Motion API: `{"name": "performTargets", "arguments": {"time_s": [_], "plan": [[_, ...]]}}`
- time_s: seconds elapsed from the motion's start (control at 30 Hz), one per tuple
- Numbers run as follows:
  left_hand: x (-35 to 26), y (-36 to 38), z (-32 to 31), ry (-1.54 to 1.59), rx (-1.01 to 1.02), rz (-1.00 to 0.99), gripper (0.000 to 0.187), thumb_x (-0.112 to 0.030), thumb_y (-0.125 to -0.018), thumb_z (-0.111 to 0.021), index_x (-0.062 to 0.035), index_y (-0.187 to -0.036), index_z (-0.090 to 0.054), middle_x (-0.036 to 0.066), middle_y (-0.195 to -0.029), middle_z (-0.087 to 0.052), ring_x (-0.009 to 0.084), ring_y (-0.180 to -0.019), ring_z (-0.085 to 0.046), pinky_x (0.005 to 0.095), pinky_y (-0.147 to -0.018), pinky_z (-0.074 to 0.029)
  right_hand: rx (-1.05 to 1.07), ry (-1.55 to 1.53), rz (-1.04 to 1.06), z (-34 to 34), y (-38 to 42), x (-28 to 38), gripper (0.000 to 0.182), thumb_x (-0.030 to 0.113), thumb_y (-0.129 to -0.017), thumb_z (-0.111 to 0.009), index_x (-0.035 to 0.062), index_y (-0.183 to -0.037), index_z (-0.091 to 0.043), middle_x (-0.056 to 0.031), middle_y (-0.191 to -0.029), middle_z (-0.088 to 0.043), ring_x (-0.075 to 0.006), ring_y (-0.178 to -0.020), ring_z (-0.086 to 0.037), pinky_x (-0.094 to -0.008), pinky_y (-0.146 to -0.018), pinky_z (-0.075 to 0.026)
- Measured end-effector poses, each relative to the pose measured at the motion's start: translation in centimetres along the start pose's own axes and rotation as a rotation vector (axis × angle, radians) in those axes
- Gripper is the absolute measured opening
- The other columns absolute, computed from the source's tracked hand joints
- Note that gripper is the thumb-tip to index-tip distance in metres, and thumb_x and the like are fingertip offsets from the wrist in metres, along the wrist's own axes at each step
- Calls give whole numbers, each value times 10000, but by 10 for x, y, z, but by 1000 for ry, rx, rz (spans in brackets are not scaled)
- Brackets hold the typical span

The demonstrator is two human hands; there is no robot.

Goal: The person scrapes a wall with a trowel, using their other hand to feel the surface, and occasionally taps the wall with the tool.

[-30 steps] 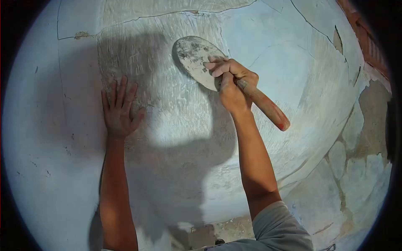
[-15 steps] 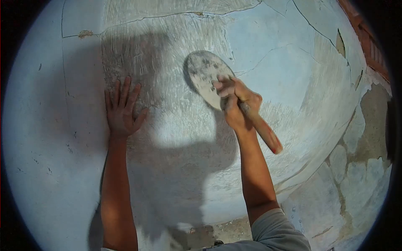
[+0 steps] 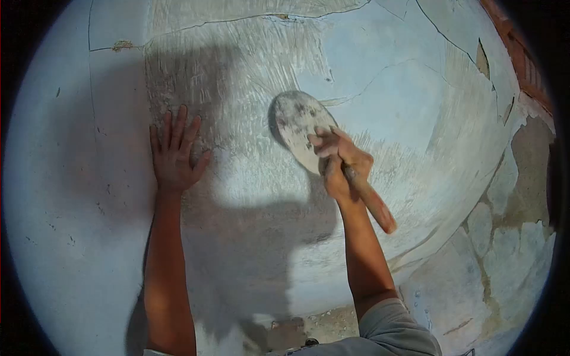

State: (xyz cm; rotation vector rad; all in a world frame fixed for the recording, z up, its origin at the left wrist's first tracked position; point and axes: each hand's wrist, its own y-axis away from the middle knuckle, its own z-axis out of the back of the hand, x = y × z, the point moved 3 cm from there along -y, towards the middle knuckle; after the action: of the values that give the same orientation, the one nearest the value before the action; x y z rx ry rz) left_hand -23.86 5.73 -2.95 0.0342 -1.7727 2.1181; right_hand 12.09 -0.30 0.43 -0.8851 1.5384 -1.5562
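A pale, rough-streaked wall surface (image 3: 255, 178) fills most of the view. My left hand (image 3: 177, 155) lies flat on it at the left, fingers spread, holding nothing. Right of centre, my right hand (image 3: 344, 159) is closed round a tool with a wooden handle (image 3: 380, 209) and a broad oval blade (image 3: 298, 118). The blade is whitish with dark smudges and lies close to the surface, tilted up to the left. Some fingers rest on the back of the blade. Whether its whole face touches the surface cannot be told.
Cracks run across the top and upper right of the surface. A smooth bluish patch (image 3: 386, 95) lies right of the blade. At the far right are a reddish slatted object (image 3: 525, 68) and flaking plaster (image 3: 504, 255). Rubble shows at the bottom (image 3: 332, 325).
My right hand and the tool have moved down and slightly right over the surface. The left hand has stayed in place.
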Motion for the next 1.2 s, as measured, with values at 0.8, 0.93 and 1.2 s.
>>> {"name": "performTargets", "arguments": {"time_s": [0.8, 0.93, 1.2], "plan": [[2, 2, -5, -24, -43, -42, 773, -490, -998, -627, -224, -1676, -366, 125, -1766, -289, 438, -1620, -229, 681, -1280, -106, -41, 135, 55, -10, -23, 13, 212, -93, -853, -562, 75, -767, -658, -111, -898, -814, -268, -1022, -808, -465, -1035, -589], [2, 1, -6, -16, -31, -11, 828, -511, -951, -684, -267, -1677, -368, 98, -1774, -277, 422, -1623, -230, 706, -1270, -127, -82, 127, 23, 0, 27, 7, 215, -72, -865, -562, 91, -767, -663, -90, -903, -821, -245, -1028, -809, -478, -1051, -582], [1, 2, -4, -20, -45, -35, 786, -479, -998, -636, -241, -1688, -344, 113, -1771, -280, 418, -1625, -226, 685, -1284, -99, -37, 111, -5, -16, -46, 17, 188, -74, -838, -572, 78, -782, -667, -111, -822, -770, -307, -916, -808, -481, -1033, -592]]}}
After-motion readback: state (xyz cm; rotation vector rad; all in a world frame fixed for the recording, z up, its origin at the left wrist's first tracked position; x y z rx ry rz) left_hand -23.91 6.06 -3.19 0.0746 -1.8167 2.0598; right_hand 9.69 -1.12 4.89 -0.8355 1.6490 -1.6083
